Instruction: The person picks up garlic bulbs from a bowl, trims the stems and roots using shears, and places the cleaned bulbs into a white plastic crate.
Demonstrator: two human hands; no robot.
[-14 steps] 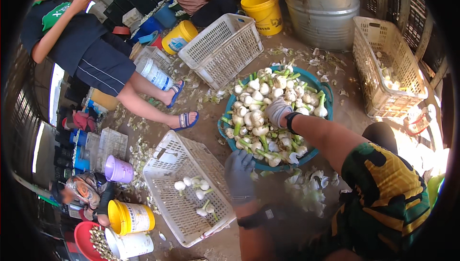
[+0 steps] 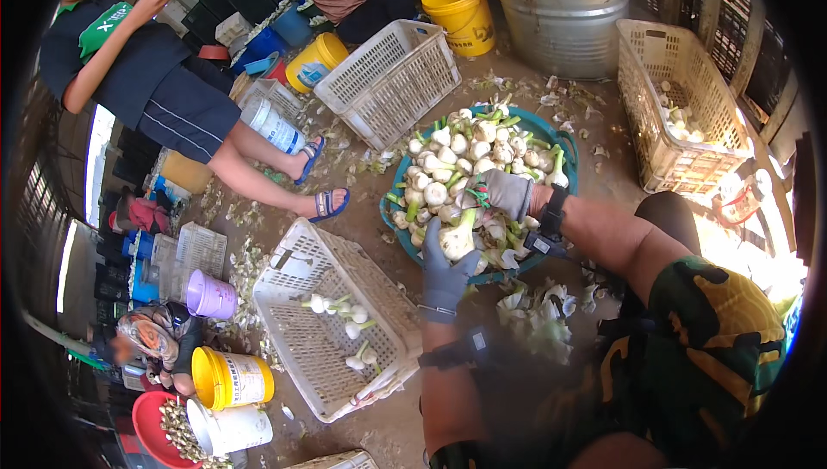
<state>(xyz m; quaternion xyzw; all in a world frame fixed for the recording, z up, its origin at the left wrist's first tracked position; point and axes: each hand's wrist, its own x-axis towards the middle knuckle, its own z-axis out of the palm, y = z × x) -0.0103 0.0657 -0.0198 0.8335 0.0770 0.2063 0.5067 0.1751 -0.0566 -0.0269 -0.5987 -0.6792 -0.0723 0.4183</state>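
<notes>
In my gloved left hand (image 2: pixel 444 267) is a garlic bulb (image 2: pixel 457 241), fingers closed around it and its stem pointing up. My gloved right hand (image 2: pixel 506 195) is closed just above that stem; a small green bit shows at its fingertips, too small to name. Both hands are over the near part of a round teal tub (image 2: pixel 573 178), heaped with white garlic bulbs (image 2: pixel 482 135) with cut green stems. Left of the tub stands a white plastic crate (image 2: pixel 293 340) with several garlic bulbs (image 2: pixel 351 310) on its bottom.
Another crate (image 2: pixel 392 81) stands beyond the tub, and a third (image 2: pixel 689 155) at right holds some bulbs. Behind are a yellow bucket (image 2: pixel 461 21) and a large metal drum (image 2: pixel 564 25). A person in sandals (image 2: pixel 194 116) stands at left. Peelings (image 2: pixel 538 318) litter the floor.
My left hand has moved up from the tub's near rim and now holds a garlic bulb. My right hand has drawn back from the heap toward it. The view has shifted slightly.
</notes>
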